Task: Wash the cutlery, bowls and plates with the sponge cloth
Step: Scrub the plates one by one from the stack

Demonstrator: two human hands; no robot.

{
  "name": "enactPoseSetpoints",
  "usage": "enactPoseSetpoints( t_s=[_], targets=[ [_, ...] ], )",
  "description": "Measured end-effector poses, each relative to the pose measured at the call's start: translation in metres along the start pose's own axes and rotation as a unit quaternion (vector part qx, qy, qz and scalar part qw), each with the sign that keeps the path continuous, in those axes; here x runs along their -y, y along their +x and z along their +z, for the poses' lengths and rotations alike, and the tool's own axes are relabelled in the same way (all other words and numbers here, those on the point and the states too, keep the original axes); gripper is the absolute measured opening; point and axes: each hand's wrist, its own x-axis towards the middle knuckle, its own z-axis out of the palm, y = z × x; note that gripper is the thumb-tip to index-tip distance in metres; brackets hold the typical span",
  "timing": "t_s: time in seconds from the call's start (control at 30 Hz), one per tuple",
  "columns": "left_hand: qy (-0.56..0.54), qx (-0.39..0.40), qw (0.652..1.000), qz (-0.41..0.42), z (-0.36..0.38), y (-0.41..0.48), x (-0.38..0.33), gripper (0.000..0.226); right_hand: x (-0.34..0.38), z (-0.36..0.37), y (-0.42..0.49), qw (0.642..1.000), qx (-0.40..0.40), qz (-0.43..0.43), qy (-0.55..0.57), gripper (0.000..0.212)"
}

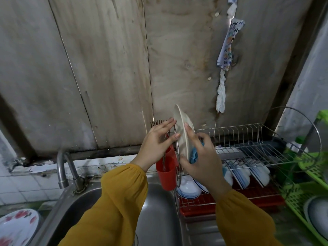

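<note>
A cream plate (182,128) stands on edge above the left end of the wire dish rack (248,137). My left hand (158,144) lies against its left face, fingers fairly straight and thumb at the rim. My right hand (202,157) grips the plate from the right, thumb under its lower edge and forefinger along the rim. A blue cloth-like thing (194,154) shows between my right palm and the plate; I cannot tell whether the hand holds it. A red cutlery holder (166,173) with forks (158,122) hangs on the rack's left side.
White-and-blue bowls (189,189) and plates (243,174) stand in the rack's lower tier over a red tray (195,206). The steel sink (159,210) and tap (62,167) are below left. A floral plate (17,226) sits at bottom left. A green basket (301,194) stands to the right.
</note>
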Motion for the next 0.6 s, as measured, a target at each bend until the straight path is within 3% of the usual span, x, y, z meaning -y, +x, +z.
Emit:
enactPoseSetpoints(
  t_s=[0.17,0.4,0.5,0.6],
  targets=[
    [-0.012,-0.006,1.0,-0.015,0.004,-0.003,0.001,0.051,-0.004,-0.008,-0.002,0.996,0.071,-0.038,0.031,0.085],
    [0.034,-0.027,0.999,-0.031,0.01,-0.017,-0.007,0.05,-0.004,-0.016,-0.004,0.993,0.082,-0.029,0.086,0.086],
    [0.083,-0.03,0.996,-0.029,0.007,-0.033,-0.016,0.05,0.001,-0.021,-0.013,0.996,0.03,-0.008,0.083,0.091],
    [0.132,-0.045,0.989,-0.041,0.002,-0.055,-0.023,0.052,0.013,-0.023,-0.028,0.997,-0.05,0.001,0.064,0.082]
  ],
)
